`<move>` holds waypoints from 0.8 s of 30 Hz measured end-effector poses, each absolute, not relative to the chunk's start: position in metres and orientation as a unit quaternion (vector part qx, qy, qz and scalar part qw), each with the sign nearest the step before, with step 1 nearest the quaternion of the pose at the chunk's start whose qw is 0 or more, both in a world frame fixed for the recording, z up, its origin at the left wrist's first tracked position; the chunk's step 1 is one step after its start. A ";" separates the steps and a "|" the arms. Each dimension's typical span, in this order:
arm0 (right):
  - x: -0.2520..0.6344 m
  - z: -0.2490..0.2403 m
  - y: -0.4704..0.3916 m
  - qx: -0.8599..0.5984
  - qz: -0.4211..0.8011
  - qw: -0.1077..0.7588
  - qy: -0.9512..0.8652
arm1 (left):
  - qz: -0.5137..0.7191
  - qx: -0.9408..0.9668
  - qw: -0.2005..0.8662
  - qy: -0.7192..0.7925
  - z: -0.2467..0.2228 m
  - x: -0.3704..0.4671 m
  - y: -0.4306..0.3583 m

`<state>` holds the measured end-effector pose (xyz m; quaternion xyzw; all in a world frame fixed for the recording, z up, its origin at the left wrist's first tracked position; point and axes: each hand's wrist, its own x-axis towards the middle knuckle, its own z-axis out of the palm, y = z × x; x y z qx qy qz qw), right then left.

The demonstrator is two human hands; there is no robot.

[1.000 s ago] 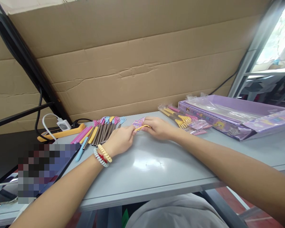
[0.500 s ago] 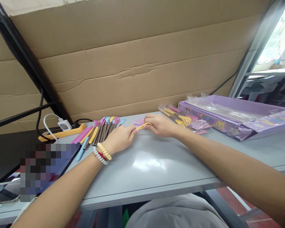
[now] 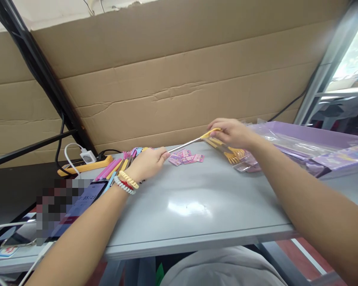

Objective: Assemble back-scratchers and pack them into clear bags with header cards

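Observation:
My left hand [image 3: 147,163] is closed round one end of a telescopic back scratcher [image 3: 185,145], whose thin metal rod is drawn out between my hands. My right hand [image 3: 231,133] pinches its yellow head end, higher and to the right. Small pink and purple printed cards [image 3: 186,157] lie under the rod. Beyond my left wrist is a row of back scratchers with coloured handles [image 3: 111,169], partly hidden by that hand. Yellow hand-shaped back scratchers [image 3: 234,155] in clear plastic lie below my right hand.
A purple box [image 3: 301,135] holding clear plastic bags stands at the right. A yellow power strip [image 3: 86,165] with a white charger [image 3: 88,156] and a phone-like screen [image 3: 88,198] are at the left. A cardboard sheet [image 3: 179,87] rises behind the grey table [image 3: 197,222].
My right hand has moved up and right, away from my left hand, drawing out the metal rod of the back scratcher. The printed cards beneath now show. The camera view has shifted slightly.

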<state>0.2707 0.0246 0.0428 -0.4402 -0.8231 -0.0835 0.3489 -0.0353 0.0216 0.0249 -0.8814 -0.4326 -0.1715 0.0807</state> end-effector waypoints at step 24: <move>0.376 0.053 0.010 -0.491 -0.014 0.714 -0.498 | -0.256 -0.847 0.110 -0.453 0.025 -0.093 0.062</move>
